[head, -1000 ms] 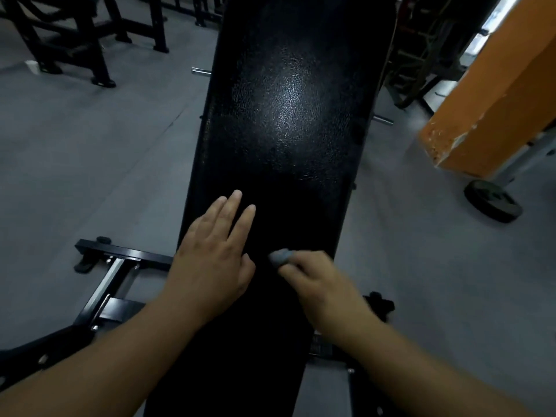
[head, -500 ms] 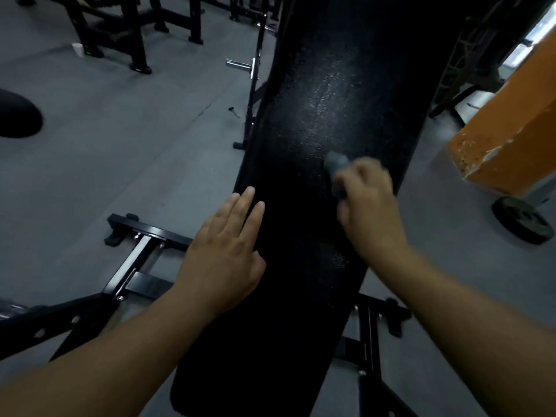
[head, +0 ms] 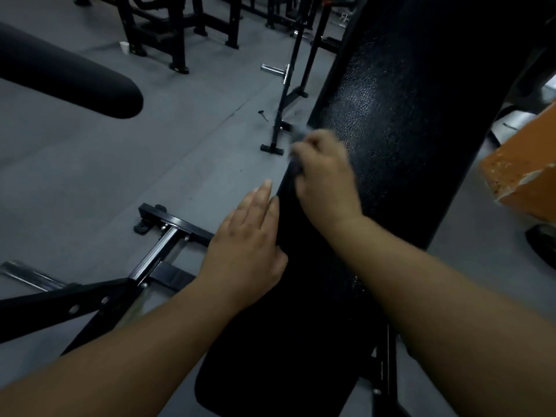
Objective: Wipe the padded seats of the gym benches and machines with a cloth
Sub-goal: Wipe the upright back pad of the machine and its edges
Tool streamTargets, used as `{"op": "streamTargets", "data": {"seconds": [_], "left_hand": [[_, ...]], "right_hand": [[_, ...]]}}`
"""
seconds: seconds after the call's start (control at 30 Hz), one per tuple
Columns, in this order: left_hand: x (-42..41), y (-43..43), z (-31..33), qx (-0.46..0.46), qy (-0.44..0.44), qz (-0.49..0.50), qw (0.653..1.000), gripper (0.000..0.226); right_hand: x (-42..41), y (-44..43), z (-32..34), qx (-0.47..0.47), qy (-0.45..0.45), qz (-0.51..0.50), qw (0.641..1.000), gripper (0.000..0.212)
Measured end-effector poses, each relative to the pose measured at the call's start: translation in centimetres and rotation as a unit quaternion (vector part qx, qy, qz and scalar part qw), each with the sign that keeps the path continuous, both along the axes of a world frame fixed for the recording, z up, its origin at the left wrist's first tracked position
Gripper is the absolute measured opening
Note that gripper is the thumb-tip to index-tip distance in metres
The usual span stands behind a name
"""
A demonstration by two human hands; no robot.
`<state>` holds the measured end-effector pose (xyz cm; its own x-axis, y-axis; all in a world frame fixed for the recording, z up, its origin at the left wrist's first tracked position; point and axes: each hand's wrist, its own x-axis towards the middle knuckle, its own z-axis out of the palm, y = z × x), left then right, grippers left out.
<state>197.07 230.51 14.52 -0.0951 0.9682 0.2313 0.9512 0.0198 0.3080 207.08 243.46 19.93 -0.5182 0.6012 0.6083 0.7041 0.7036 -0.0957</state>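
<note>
Black textured vinyl runs from under my forearms away toward 1 o'clock: the bench's pad (head: 376,130). Nearest, my left hand (head: 246,251) lies flat on the pad's left edge with its fingers straight, the fingertips out over the floor (head: 150,164), holding nothing. Just beyond it at 1 o'clock, my right hand (head: 325,188) has its grip clenched on the grey cloth (head: 296,136), which shows blurred at 11 o'clock of my knuckles, right at the pad's left edge.

To do this well I'd press the cloth flat, overlap each pass, carry it over the edge, and work on toward the far end.

Half a second ago the cloth was nearer the pad's right side. It has swept across to the left edge, and my left hand has slid outward.
</note>
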Motion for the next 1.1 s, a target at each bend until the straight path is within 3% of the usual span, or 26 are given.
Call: {"op": "streamTargets", "data": {"seconds": [0.1,0.17,0.3,0.37,0.47,0.53,0.7,0.73,0.87,0.93,1.03,1.1], "left_hand": [[-0.1,-0.2,-0.5,0.016,-0.021,-0.011,1.000,0.059],[-0.2,-1.0,-1.2,0.015,-0.007,-0.038,0.999,0.053],[-0.5,-1.6,-2.5,-0.002,0.009,-0.021,1.000,0.069],[-0.6,-1.2,-2.8,-0.014,0.009,-0.014,1.000,0.074],[-0.4,-0.9,-2.6,-0.014,-0.008,-0.004,1.000,0.081],[0.1,-0.9,-2.4,-0.012,-0.008,-0.016,1.000,0.084],[1.7,-0.4,-2.5,0.000,0.011,-0.050,0.999,0.087],[2.0,-0.2,-2.6,0.001,0.016,-0.053,0.998,0.087],[3.3,0.0,-2.5,0.008,0.032,-0.060,0.998,0.084],[3.7,-0.1,-2.6,0.024,0.034,-0.066,0.997,0.081],[4.5,0.2,-2.8,0.042,0.049,-0.080,0.995,0.079],[5.2,0.5,-2.8,0.045,0.052,-0.077,0.995,0.079]], "right_hand": [[1.5,-4.4,-4.3,-0.037,-0.122,0.120,0.984,0.023],[4.5,-4.4,-3.7,-0.035,-0.159,0.146,0.976,0.030],[4.3,0.2,0.6,0.010,-0.051,-0.012,0.999,0.019],[2.7,-0.9,-0.6,-0.005,-0.020,-0.022,1.000,0.025],[6.2,-5.8,-6.1,-0.031,-0.141,0.106,0.984,0.024],[10.7,-7.6,-6.4,-0.050,-0.193,0.129,0.971,0.014],[10.7,-2.0,-1.3,0.016,-0.023,-0.067,0.997,0.010],[10.0,-2.5,-1.9,0.013,-0.014,-0.070,0.997,0.010],[15.7,-8.3,-8.0,-0.056,-0.158,0.076,0.983,0.012],[19.1,-6.8,-6.5,-0.045,-0.129,0.034,0.990,0.023],[18.4,-2.1,-1.7,0.018,-0.003,-0.103,0.995,0.009],[16.1,-2.4,-2.4,0.019,0.009,-0.091,0.996,0.007]]}}
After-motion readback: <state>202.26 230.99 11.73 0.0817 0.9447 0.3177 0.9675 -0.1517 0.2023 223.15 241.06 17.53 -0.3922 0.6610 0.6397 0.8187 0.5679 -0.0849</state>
